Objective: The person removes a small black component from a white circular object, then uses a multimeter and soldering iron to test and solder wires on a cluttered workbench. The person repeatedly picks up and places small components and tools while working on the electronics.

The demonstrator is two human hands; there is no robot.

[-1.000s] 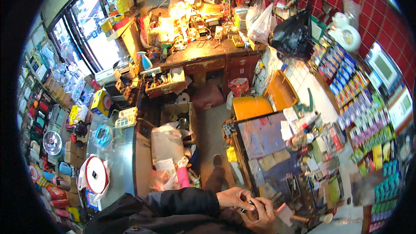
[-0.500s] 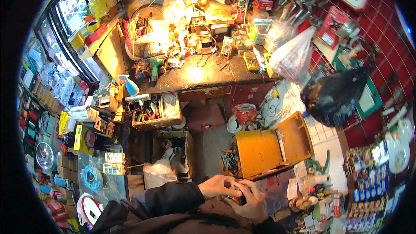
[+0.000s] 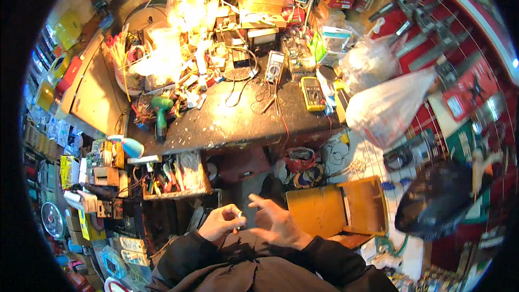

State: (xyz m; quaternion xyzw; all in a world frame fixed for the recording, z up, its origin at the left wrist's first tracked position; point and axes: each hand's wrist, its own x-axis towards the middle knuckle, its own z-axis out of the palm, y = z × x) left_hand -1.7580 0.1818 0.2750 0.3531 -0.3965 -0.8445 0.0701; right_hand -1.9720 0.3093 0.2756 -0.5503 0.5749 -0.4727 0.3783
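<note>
My left hand (image 3: pixel 220 223) is closed in a pinch at the lower middle, in front of my dark jacket. Between its thumb and fingertips shows a small pale piece (image 3: pixel 240 216), too small to name. My right hand (image 3: pixel 280 224) is just to the right, apart from the left one. Its fingers are spread and nothing shows in them. Both hands are held in the air, short of the cluttered workbench (image 3: pixel 216 135).
On the workbench are a green drill (image 3: pixel 161 114), a yellow multimeter (image 3: pixel 312 94) and a grey multimeter (image 3: pixel 275 67). An open drawer (image 3: pixel 186 190) of tools juts out below. An orange wooden chair (image 3: pixel 316 211) stands at right, near a hanging black bag (image 3: pixel 438 200).
My hands were together around a small dark object; now they are apart, the right one opened. The view has shifted toward the workbench, which looks larger.
</note>
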